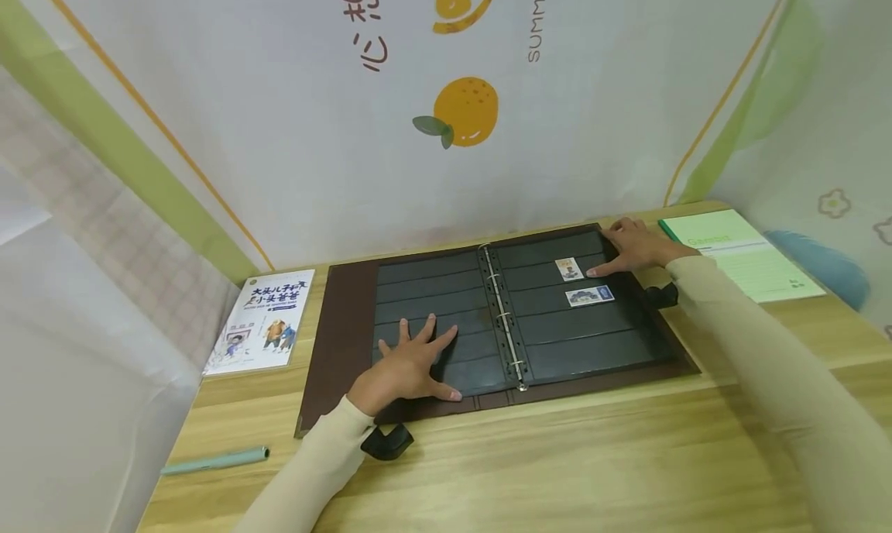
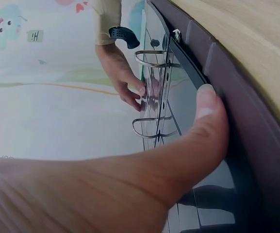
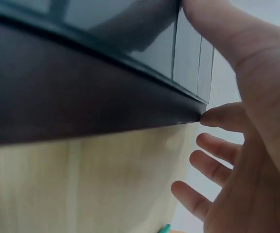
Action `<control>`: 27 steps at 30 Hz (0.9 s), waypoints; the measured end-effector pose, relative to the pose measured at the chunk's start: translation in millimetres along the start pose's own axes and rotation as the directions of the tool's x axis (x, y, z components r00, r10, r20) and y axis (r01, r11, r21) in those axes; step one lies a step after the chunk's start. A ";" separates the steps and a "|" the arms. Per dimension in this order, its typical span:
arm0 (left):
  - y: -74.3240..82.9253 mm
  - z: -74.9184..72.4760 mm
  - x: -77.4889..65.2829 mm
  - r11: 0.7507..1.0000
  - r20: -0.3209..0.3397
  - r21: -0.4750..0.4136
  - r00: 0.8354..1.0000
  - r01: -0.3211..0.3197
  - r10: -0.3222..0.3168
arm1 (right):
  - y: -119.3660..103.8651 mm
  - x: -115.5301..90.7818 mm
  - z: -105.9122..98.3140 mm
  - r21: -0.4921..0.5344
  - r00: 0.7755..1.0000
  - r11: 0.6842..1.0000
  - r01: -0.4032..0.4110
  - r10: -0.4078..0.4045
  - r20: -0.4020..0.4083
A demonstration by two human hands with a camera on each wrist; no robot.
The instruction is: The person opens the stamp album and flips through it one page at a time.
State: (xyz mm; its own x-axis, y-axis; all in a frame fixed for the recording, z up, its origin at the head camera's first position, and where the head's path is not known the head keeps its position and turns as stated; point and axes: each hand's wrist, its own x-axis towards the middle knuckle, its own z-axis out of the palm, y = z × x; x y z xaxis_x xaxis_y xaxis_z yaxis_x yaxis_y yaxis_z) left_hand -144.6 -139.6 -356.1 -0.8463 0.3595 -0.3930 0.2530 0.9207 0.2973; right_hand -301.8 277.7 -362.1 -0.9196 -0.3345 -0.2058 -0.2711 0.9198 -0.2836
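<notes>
A ring-bound stamp album (image 1: 348, 300) lies spread on the table, with dark pocket pages on both sides of its metal rings (image 1: 503, 316). My left hand (image 1: 404, 366) rests on the left page with fingers spread; the left wrist view has its thumb (image 2: 207, 104) near the page's lower edge. At the album's far right corner is my right hand (image 1: 636, 248). Its thumb touches the right page, and in the right wrist view the index finger (image 3: 222, 117) meets the cover's corner. Two stamps, a small upright one (image 1: 569, 269) and a wider one (image 1: 589, 296), sit in that page's pockets.
A white illustrated booklet (image 1: 261, 324) lies left of the album, and a pale green pen (image 1: 216, 462) is nearer the front left. To the right is a light green notebook (image 1: 749, 258), partly behind the right forearm. A printed curtain (image 1: 334, 169) hangs behind the table.
</notes>
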 end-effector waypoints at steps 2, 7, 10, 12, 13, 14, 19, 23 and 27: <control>0.0 -0.1 0.1 1.000 -0.003 0.006 1.000 -0.007 0.007 | 1.8 -0.1 3.3 0.030 1.000 1.000 0.006 -0.007 0.004; -0.9 0.1 -0.9 1.000 -0.002 0.008 1.000 -0.017 0.017 | 1.9 0.1 9.1 0.103 1.000 0.994 0.024 -0.024 -0.002; -2.2 0.2 -1.4 1.000 -0.014 0.005 1.000 -0.027 0.027 | 0.5 1.2 9.7 0.136 1.000 0.990 0.026 -0.025 -0.011; -2.8 -0.2 -1.6 0.999 -0.024 0.006 0.999 -0.034 0.034 | -0.3 2.3 9.4 0.148 1.000 0.989 0.024 -0.021 -0.020; -2.9 0.0 -1.4 0.999 -0.024 0.006 0.999 -0.036 0.036 | -0.3 2.3 10.2 0.151 0.999 0.988 0.022 -0.019 -0.026; -3.1 0.4 -1.1 0.999 -0.025 0.003 0.999 -0.038 0.038 | -0.6 2.2 10.7 0.155 0.999 0.988 0.021 -0.016 -0.033; -4.4 1.2 0.3 0.999 -0.031 -0.008 0.999 -0.043 0.043 | -3.7 -0.6 14.0 0.168 0.994 0.985 0.046 -0.029 -0.102; -5.8 0.7 0.5 0.999 -0.035 -0.009 0.998 -0.051 0.050 | -8.6 -4.8 16.8 0.209 0.984 0.973 0.100 -0.066 -0.163; -6.6 -1.0 0.9 0.998 -0.029 -0.007 0.998 -0.055 0.055 | -10.3 -10.8 14.2 0.264 0.977 0.952 0.156 -0.108 -0.185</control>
State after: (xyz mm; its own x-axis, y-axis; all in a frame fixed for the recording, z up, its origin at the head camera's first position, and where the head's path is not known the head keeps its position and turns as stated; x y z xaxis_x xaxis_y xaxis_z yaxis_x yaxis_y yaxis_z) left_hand -147.6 -145.5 -357.5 -0.8443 0.4049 -0.3510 0.2958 0.8984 0.3247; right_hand -285.0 268.9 -370.2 -0.9214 -0.3886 0.0026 -0.3260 0.7694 -0.5493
